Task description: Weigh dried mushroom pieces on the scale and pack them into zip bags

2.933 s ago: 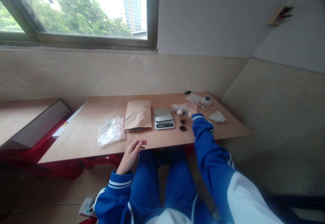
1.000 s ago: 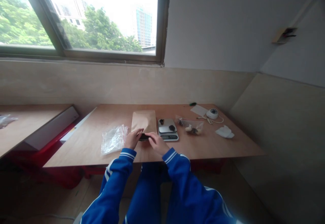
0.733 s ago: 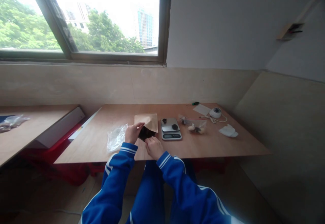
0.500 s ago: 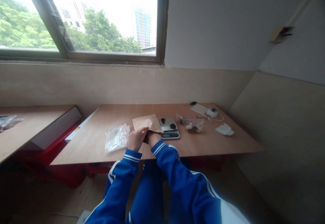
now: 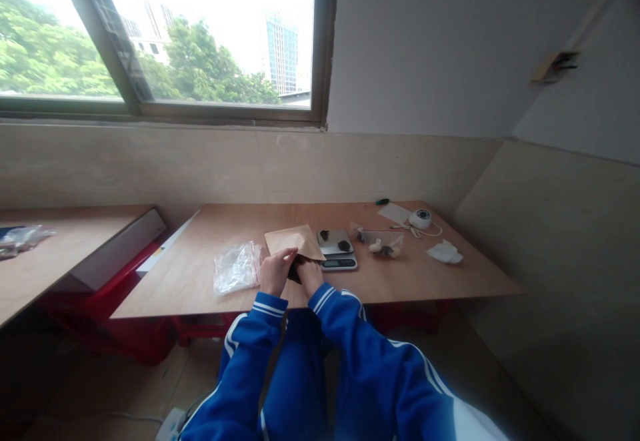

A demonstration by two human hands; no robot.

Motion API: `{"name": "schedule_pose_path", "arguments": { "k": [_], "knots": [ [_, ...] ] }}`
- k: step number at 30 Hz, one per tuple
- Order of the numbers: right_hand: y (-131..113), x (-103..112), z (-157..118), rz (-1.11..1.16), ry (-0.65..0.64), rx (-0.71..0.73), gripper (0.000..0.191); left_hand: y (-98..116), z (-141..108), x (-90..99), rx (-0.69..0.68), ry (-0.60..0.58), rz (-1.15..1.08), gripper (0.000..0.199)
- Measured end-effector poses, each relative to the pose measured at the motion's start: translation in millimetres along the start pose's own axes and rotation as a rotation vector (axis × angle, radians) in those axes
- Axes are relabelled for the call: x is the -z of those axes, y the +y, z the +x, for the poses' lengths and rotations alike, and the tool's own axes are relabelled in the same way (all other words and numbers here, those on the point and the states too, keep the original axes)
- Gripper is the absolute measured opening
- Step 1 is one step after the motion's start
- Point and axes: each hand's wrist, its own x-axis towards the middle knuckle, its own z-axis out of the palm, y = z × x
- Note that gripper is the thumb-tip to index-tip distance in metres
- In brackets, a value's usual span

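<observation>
A flat brown paper bag (image 5: 296,239) lies at the front middle of the table, its mouth turned towards me. My left hand (image 5: 276,271) is closed on the left side of that mouth, thumb on top. My right hand (image 5: 310,274) reaches in at the opening, and its fingers are largely hidden. Something dark (image 5: 294,271) shows between both hands, too shaded to name. Just right of the bag stands a kitchen scale (image 5: 336,249) with two small dark pieces (image 5: 344,245) on its plate.
Clear plastic zip bags (image 5: 237,267) lie to the left. Right of the scale is a zip bag of dark and pale pieces (image 5: 383,246). Farther right are a crumpled white tissue (image 5: 445,251), a round white device with a cable (image 5: 420,219) and a green-handled tool (image 5: 383,201).
My right hand has shifted slightly back towards me, showing more of its back and of the dark thing between the hands. The whole view has drifted a little.
</observation>
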Motion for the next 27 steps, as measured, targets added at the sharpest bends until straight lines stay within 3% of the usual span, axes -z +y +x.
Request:
{"name": "schedule_pose_path", "arguments": {
  "k": [9, 16, 27],
  "knots": [
    [-15.0, 4.3, -7.2, -0.158, 0.006, -0.08, 0.038, 3.0, -6.7, 2.8, 0.024, 0.006, -0.038, 0.026],
    [-23.1, 9.5, -16.2, -0.182, -0.025, -0.106, 0.032, -0.1, -12.4, 5.7, 0.054, 0.024, -0.057, 0.025],
    [-12.2, 19.6, -27.5, -0.177, -0.073, -0.179, 0.033, 6.5, -15.6, 0.7, 0.044, 0.014, -0.094, 0.024]
  ]
}}
